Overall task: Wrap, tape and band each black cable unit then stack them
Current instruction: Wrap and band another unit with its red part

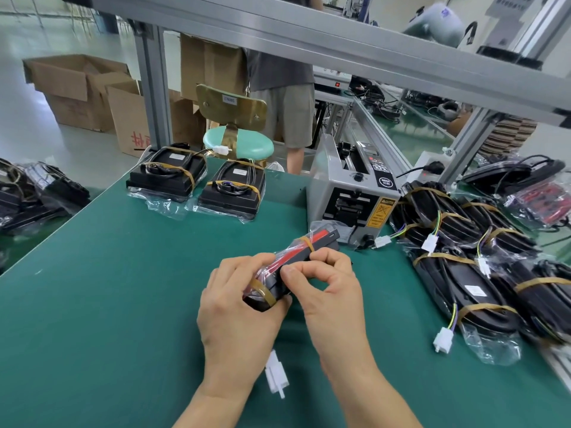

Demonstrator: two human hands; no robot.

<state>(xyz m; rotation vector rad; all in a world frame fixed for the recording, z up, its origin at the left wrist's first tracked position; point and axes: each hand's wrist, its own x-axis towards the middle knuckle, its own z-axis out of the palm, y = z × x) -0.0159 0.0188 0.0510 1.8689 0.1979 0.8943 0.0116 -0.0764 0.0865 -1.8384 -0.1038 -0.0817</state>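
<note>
Left hand (238, 307) and right hand (330, 291) curled, gripping.

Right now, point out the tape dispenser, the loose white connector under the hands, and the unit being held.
tape dispenser (352, 193): head view, front grey housing.
white connector (276, 374): head view, middle of its plastic body.
black cable unit (290, 257): head view, red strip between the two rubber bands.

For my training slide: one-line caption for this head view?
Both hands, left hand and right hand, hold a wrapped black cable unit with rubber bands over the green table.
</note>
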